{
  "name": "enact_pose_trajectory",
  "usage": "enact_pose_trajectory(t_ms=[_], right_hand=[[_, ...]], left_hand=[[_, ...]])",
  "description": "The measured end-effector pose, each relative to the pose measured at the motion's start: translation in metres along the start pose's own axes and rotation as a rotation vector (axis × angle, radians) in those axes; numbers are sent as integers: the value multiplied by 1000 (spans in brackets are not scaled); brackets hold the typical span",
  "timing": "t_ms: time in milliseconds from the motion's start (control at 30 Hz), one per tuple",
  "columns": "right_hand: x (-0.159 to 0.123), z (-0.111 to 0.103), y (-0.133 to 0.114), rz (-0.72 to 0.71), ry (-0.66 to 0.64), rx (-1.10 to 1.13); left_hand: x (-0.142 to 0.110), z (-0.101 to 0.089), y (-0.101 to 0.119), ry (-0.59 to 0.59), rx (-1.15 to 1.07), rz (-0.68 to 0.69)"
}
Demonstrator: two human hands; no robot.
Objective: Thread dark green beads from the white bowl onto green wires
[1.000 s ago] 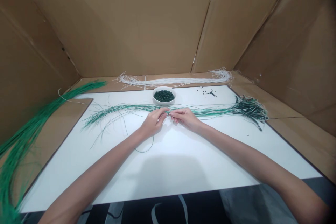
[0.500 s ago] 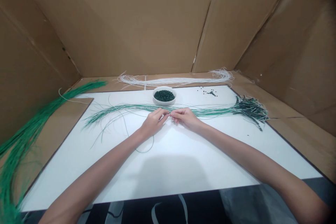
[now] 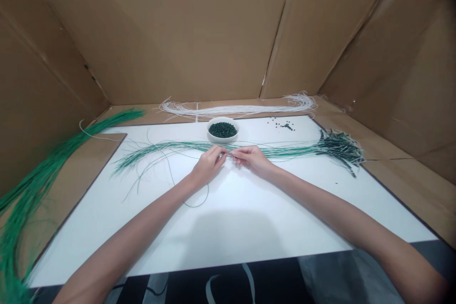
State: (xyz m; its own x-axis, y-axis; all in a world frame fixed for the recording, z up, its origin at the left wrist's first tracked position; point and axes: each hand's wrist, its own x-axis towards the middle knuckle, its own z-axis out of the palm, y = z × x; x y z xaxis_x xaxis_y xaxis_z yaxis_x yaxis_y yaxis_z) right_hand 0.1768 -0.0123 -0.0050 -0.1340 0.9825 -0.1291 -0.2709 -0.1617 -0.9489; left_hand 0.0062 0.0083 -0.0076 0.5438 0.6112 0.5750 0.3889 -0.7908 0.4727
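Observation:
Just in front of the bowl, my left hand (image 3: 210, 162) is closed in a pinch on a thin green strand (image 3: 194, 207), whose slack loops down onto the white board. Facing it, my right hand (image 3: 252, 160) pinches at the strand's end, its fingertips a small gap from the left ones. Whatever tiny piece is between the right fingers is too small to make out. Behind both hands lies a bundle of green strands (image 3: 285, 153), with dark green beaded ends (image 3: 340, 147) at the right. A white bowl (image 3: 223, 140) holds dark green beads (image 3: 223, 129).
Loose beads (image 3: 287, 126) are scattered right of the bowl. White strands (image 3: 235, 110) lie along the back. A thick green bundle (image 3: 53, 159) drapes over the left side. Cardboard walls (image 3: 171, 33) enclose the white board (image 3: 235, 232) at the back and sides.
The fingertips of my two hands have drawn slightly apart, the left ones shifting a little left. The bowl, bundles and loose beads stay where they were.

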Motion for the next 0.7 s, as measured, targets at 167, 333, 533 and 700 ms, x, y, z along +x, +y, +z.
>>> enact_pose_trajectory(t_ms=[167, 333, 533, 700], right_hand=[[1, -2, 6, -67, 13, 45], [2, -3, 11, -145, -1, 31], [-1, -3, 12, -206, 36, -30], [-2, -4, 13, -197, 20, -12]], left_hand=[[0, 2, -2, 40, 15, -51], [1, 4, -3, 60, 25, -66], [1, 3, -2, 83, 39, -54], [0, 4, -2, 105, 46, -11]])
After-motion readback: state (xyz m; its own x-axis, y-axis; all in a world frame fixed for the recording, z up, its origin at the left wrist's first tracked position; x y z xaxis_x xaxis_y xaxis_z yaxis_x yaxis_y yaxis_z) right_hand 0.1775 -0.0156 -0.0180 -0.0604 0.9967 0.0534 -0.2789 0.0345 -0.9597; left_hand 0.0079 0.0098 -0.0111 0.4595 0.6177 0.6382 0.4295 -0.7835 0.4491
